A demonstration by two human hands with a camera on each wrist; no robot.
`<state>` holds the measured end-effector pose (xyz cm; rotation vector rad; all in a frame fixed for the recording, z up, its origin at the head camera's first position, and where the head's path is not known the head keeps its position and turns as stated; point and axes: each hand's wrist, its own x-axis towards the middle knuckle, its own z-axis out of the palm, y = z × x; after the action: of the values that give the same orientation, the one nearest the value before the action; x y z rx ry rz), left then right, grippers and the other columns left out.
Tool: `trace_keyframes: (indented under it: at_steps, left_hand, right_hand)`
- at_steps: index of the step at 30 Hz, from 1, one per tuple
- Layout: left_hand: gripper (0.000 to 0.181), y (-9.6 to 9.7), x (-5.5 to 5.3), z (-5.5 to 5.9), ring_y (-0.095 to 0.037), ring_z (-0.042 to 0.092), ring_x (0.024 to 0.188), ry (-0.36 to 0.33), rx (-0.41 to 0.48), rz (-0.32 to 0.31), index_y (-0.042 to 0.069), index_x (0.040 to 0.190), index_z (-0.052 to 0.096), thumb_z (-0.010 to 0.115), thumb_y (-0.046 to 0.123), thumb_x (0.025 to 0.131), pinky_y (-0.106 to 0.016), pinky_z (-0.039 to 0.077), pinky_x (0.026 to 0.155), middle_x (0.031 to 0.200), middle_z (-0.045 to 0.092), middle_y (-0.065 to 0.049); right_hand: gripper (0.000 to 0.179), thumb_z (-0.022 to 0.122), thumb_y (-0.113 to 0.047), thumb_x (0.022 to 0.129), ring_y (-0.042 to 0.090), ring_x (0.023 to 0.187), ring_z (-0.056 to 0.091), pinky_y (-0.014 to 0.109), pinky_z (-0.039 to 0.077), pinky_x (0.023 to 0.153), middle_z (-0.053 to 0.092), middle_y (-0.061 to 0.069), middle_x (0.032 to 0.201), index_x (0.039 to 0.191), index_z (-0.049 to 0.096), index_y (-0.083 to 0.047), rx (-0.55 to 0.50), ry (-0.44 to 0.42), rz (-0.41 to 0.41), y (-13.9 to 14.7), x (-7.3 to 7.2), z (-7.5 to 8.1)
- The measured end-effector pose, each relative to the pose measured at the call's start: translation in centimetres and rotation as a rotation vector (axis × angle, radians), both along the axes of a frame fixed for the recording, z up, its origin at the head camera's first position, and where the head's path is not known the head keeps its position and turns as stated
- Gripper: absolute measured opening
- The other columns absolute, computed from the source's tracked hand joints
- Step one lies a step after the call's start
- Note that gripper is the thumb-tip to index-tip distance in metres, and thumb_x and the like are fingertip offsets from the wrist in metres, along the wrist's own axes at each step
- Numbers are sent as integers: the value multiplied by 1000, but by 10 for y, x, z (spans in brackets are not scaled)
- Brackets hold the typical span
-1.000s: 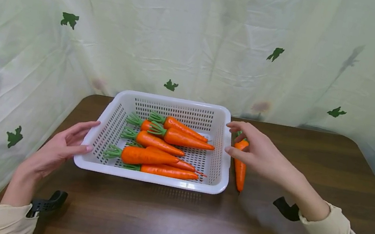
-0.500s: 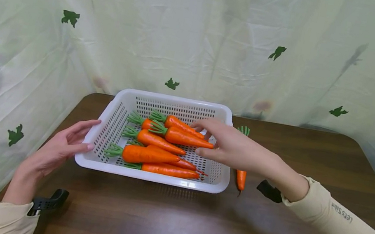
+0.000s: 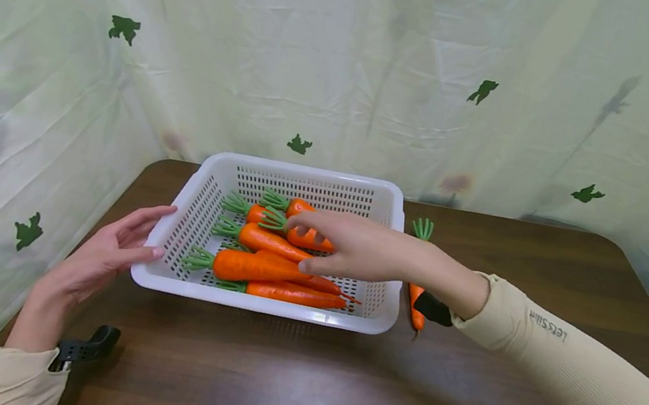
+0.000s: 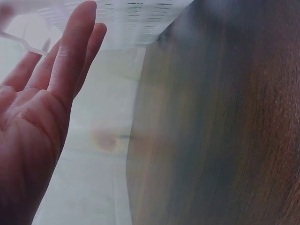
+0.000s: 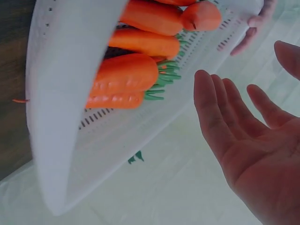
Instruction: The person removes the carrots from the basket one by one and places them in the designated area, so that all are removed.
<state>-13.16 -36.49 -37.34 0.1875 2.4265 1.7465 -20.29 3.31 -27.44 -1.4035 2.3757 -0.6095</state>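
A white perforated plastic basket (image 3: 280, 307) holds several orange carrots (image 3: 257, 268) with green stem tops. My left hand (image 3: 100, 257) is at the basket's left side, fingertips and thumb touching the rim. In the left wrist view that hand's fingers (image 4: 70, 61) look mostly straight. Over the carrots in the basket hovers my right hand (image 3: 356, 246), hiding parts of the rear ones. The right wrist view shows the right hand (image 5: 262, 145) with spread, slightly bent fingers and nothing in it. Outside the basket, against its right side, lies another carrot (image 3: 413, 296).
The basket stands at the back of a dark brown wooden table (image 3: 267, 381). A pale curtain (image 3: 347, 76) with green leaf shapes hangs behind and on both sides. Black straps (image 3: 89, 346) are on both wrists.
My right hand has moved left from beside the basket's right rim to above the carrots, uncovering the outer carrot's green top. My left hand has stayed at the left rim.
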Motion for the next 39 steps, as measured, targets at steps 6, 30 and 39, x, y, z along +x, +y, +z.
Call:
trace_keyframes:
  at_steps: [6, 30, 39]
  left_hand:
    - [66, 0, 1, 0, -12, 54, 120, -4, 3, 3, 28, 154, 30, 60, 13, 98, -35, 53, 89, 153, 34, -4]
    - [66, -1, -2, -2, -13, 52, 122, -16, -11, 12, 30, 154, 29, 60, 16, 98, -37, 52, 90, 154, 33, -5]
    - [66, -1, -1, -1, -14, 53, 121, -14, -8, 6, 30, 154, 29, 60, 16, 98, -37, 52, 90, 154, 33, -6]
  right_hand:
    - [50, 65, -30, 94, 14, 107, 56, 28, 46, 88, 56, -6, 122, 140, 50, -17, 6, -35, 32, -17, -10, 0]
    - [49, 65, -24, 95, 15, 108, 57, 33, 54, 85, 53, 9, 136, 141, 49, -15, 189, -349, 172, -81, -51, -15]
    - [57, 68, -22, 94, 17, 123, 49, 28, 51, 88, 50, 9, 140, 146, 45, -12, 223, -377, 187, -96, -57, -33]
